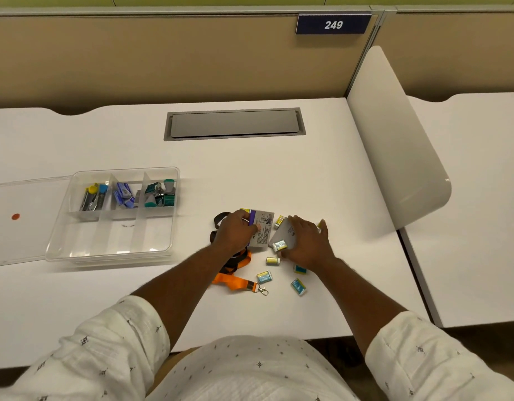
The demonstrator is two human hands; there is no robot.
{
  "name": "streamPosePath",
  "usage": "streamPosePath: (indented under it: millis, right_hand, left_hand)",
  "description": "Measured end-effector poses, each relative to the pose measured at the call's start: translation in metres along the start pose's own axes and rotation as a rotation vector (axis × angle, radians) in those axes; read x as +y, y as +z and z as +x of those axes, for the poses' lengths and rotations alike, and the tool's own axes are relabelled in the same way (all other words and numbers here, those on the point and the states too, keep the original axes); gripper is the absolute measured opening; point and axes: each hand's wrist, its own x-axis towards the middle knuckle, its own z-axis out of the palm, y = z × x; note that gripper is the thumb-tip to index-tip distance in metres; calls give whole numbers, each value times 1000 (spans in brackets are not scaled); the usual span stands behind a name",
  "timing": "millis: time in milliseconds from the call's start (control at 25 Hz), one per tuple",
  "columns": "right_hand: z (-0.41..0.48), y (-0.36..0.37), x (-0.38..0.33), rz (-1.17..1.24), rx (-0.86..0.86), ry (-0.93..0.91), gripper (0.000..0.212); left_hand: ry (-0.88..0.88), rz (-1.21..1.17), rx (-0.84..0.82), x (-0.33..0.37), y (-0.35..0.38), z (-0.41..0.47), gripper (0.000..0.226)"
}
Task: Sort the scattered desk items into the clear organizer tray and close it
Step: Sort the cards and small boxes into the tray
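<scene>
The clear organizer tray [61, 244] sits at the left of the white desk; its back compartments hold pens, blue boxes and teal stamps. The clear lid [24, 221] lies to its left. My left hand [235, 231] grips a grey printed card [263, 230] at its left edge. My right hand [306, 241] rests on a second white card [283, 234], fingers spread over it. Several small yellow-and-blue erasers [264, 277] lie scattered around and below the hands. An orange and black lanyard [235, 280] lies under my left wrist.
A grey cable hatch [234, 124] is set into the desk at the back. A white curved divider panel [394, 140] stands at the right edge. A small red dot [15, 216] shows under the lid. Beige partition wall runs behind.
</scene>
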Motion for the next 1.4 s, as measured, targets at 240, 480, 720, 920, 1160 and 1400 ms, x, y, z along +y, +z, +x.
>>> streamPosePath:
  millis: [240, 480, 720, 920, 1160, 1400]
  right_hand:
    - [0, -5, -17, 132, 115, 86, 101]
    - [-2, -19, -27, 594, 315, 76, 54]
    - [0, -24, -70, 603, 597, 35, 45]
    - [15, -24, -137, 625, 628, -41, 46]
    - [29, -12, -231, 648, 635, -118, 46]
    - [37, -3, -296, 648, 648, -153, 44]
  left_hand:
    - [-7, -32, 0, 2, -3, -7, 31]
    - [15, -47, 42, 0, -24, -15, 27]
    - [15, -97, 108, -19, -67, -20, 28]
    - [4, -142, 170, -55, -120, -21, 20]
    - [23, -147, 211, -96, -187, -28, 40]
    - [111, -77, 141, -120, -215, -31, 49]
